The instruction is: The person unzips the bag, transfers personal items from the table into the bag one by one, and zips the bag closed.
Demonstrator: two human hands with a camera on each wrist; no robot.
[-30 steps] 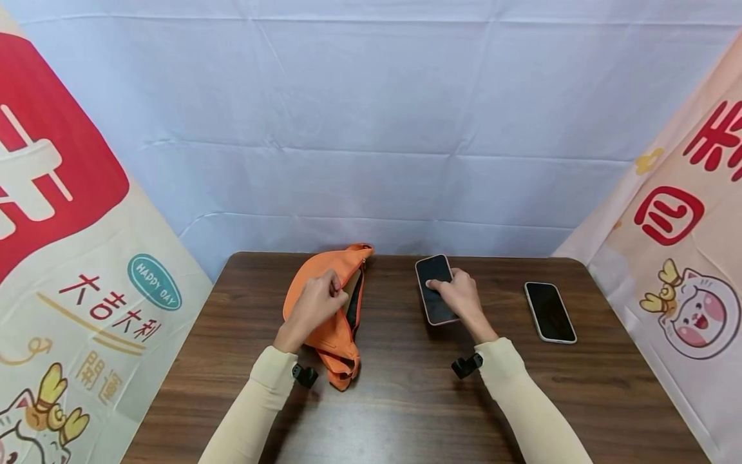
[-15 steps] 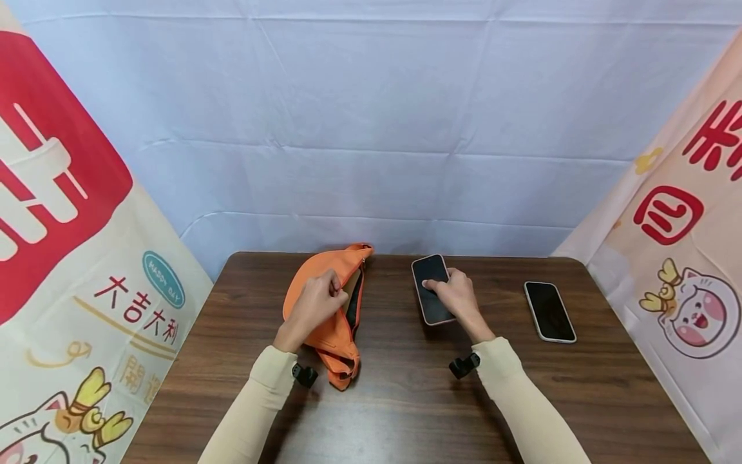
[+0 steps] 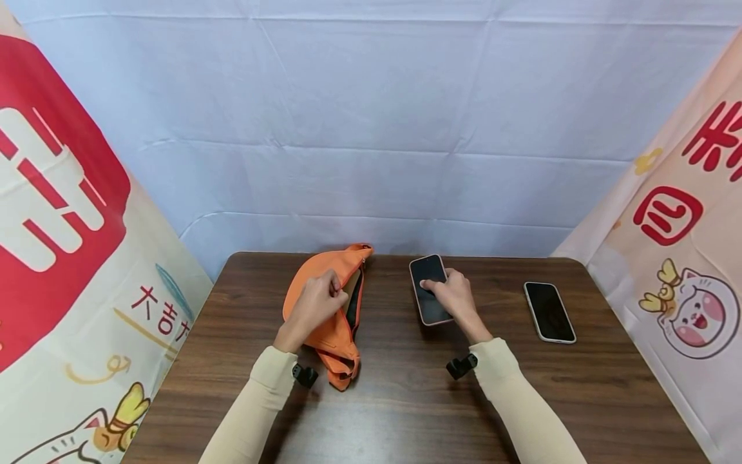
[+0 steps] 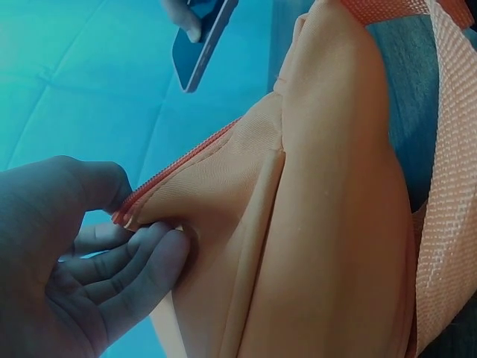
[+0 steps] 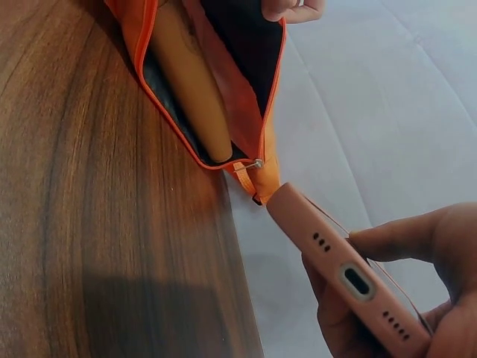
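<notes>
An orange waist bag (image 3: 324, 264) lies on the left part of the table with its zipper undone. My left hand (image 3: 317, 301) pinches the zippered edge (image 4: 179, 165) of its opening between thumb and fingers. Inside the opening, the right wrist view shows a tan, long object (image 5: 195, 89) against dark lining; its kind is unclear. My right hand (image 3: 458, 296) grips a smartphone (image 3: 429, 306) in a pink case (image 5: 328, 246), thumb on the dark screen, held above the table to the right of the bag. The phone's charging port end faces the right wrist camera.
A second smartphone (image 3: 551, 312) in a pale case lies screen up at the right of the brown wooden table (image 3: 394, 399). A white cloth (image 3: 371, 129) hangs behind the table. Printed banners (image 3: 684, 277) hang at both sides. The bag's woven strap (image 4: 451, 149) loops beside it.
My right hand has drifted slightly left with the smartphone, towards the bag. The left hand keeps its pinch on the bag's edge. The left banner has shifted.
</notes>
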